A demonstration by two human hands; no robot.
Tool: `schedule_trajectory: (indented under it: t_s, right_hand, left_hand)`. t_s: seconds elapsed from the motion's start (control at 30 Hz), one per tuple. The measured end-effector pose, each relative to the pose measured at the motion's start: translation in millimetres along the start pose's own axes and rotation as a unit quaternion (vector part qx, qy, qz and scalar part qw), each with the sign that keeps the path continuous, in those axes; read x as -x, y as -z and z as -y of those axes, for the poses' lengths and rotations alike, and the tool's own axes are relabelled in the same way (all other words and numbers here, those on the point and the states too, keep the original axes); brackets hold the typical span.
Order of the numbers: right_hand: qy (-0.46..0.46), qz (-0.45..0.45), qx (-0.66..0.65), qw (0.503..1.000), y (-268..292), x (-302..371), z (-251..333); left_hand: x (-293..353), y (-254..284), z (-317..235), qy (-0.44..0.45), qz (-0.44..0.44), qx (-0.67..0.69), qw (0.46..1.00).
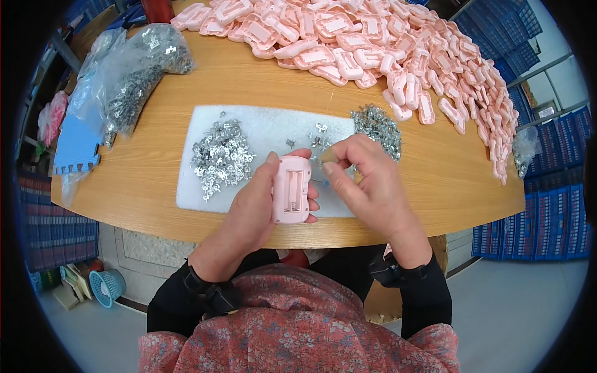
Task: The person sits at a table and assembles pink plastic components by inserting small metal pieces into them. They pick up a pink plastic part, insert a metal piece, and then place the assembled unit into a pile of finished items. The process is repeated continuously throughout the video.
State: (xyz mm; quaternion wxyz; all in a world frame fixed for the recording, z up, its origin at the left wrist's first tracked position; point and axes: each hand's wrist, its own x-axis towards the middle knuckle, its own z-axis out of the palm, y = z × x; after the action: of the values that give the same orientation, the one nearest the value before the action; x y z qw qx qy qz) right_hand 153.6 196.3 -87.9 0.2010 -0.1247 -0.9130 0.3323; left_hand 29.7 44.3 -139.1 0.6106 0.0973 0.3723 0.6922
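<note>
My left hand is wrapped round a pink plastic casing, holding it over the front edge of a white foam sheet. The casing's open battery compartment faces up, with a coiled spring visible at its near end. Just right of it, my right hand is closed in a pinch, a tan cover on one fingertip. What sits between those fingertips is too small to make out. A thin bluish piece shows below them. Small silvery metal contacts form a heap on the sheet's left, and a few lie scattered beyond my hands.
Another heap of small metal parts sits at the sheet's right edge. Many pink casings are piled along the table's back and right. Clear bags of metal parts and a blue foam mat lie at the left. Blue racks stand beyond.
</note>
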Motion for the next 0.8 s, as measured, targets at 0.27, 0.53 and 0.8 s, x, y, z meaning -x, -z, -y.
schedule_trajectory:
  t_s: [0.27,0.53,0.8]
  right_hand:
    - [0.070,-0.013,0.143,0.987,-14.3,2.9,12.7]
    - [0.062,-0.031,0.229,0.971,-25.1,7.9,20.8]
    - [-0.052,-0.014,0.030,0.998,-14.9,11.7,7.9]
  left_hand:
    - [3.1,-10.6,1.0,0.018,-0.022,0.002,1.000]
    - [-2.0,-4.9,9.3,0.049,-0.035,-0.017,0.998]
    - [1.8,0.3,7.5,0.070,-0.012,0.011,0.997]
